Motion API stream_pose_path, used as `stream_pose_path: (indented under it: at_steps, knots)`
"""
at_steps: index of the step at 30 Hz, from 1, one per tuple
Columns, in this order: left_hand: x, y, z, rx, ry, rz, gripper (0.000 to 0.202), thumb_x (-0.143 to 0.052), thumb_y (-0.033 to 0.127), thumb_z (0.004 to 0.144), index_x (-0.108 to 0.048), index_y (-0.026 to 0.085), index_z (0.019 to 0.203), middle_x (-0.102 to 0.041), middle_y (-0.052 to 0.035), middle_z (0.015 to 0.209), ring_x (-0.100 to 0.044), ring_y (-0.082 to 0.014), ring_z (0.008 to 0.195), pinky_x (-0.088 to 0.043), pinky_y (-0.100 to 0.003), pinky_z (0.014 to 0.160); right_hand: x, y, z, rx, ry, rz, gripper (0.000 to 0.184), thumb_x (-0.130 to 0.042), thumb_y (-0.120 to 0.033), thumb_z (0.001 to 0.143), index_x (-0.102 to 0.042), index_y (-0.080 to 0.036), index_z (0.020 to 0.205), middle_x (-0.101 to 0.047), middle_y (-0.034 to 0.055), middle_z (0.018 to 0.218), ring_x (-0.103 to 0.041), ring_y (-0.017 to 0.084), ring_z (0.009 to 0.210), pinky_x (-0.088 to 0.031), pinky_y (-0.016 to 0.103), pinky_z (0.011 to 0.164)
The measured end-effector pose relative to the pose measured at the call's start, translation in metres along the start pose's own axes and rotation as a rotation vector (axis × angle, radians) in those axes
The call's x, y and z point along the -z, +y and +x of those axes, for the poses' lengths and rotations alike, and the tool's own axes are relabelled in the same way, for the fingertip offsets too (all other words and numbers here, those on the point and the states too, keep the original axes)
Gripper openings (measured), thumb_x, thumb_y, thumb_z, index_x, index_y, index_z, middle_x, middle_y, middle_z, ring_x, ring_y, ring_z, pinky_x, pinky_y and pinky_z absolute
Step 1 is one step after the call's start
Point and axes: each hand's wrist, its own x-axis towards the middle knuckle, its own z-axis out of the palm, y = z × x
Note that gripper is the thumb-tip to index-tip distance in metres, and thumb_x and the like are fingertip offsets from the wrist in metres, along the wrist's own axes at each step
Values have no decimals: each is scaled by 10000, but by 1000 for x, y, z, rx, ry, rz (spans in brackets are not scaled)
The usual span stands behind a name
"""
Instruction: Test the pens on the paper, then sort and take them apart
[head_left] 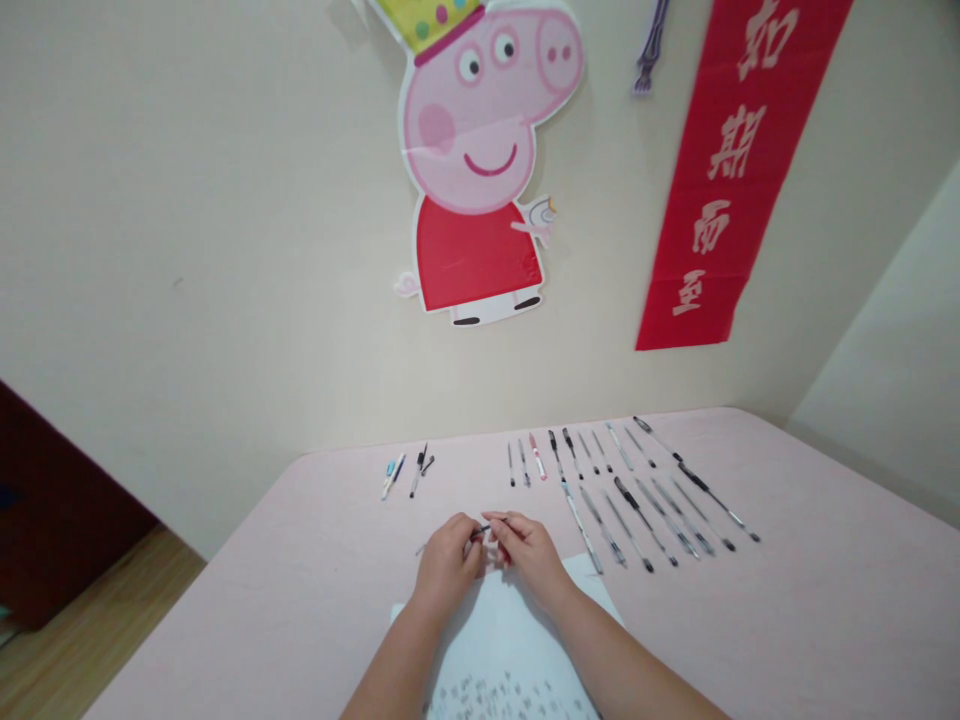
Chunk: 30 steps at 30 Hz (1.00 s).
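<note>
Both hands meet over the top edge of a handwritten sheet of paper [501, 640]. My left hand [452, 556] is closed around a thin pen [481, 530], whose pale end sticks out to the left. My right hand [523, 550] pinches the pen's dark end between thumb and fingertips. Fingers hide much of the pen, so I cannot tell whether its cap is on. Right of my hands, the nearest pen is a pale, patterned one [581, 527] lying slanted at the end of the front row.
Several pens lie in two rows at the right, including a red-and-white pen [538, 456] and a black-capped pen [718, 500]. At the back left lie a blue-and-white pen [394, 476] and a black pen [418, 474] with a separate cap [428, 464]. The pink tabletop [262, 600] meets the wall.
</note>
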Motion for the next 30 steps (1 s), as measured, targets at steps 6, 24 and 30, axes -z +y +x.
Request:
stream_pose_path:
  at_steps: [6,24,30]
  knots:
    - [0,2,0,-11,2,-1,144,-429,143,764,-565,190,763,-575,-21,770,-524,-151,735,-371,-249,668,0,2,0,18,20,0,449,-641,-554,699,-705,-133,843,-583,12,627,-455,72,446,-357,203,417]
    - [7,-6,2,26,38,-6,143,-425,176,784,-567,195,786,-576,-24,781,-531,-161,752,-384,-265,681,0,10,2,48,-18,-61,416,-680,-481,689,-696,-152,943,-615,36,763,-452,65,463,-400,219,435]
    - [27,-35,6,199,111,21,129,-471,251,781,-584,190,777,-599,-26,777,-550,-170,728,-387,-270,669,1,15,3,35,3,-90,449,-698,-445,672,-679,-148,1009,-542,-15,654,-455,70,459,-442,231,456]
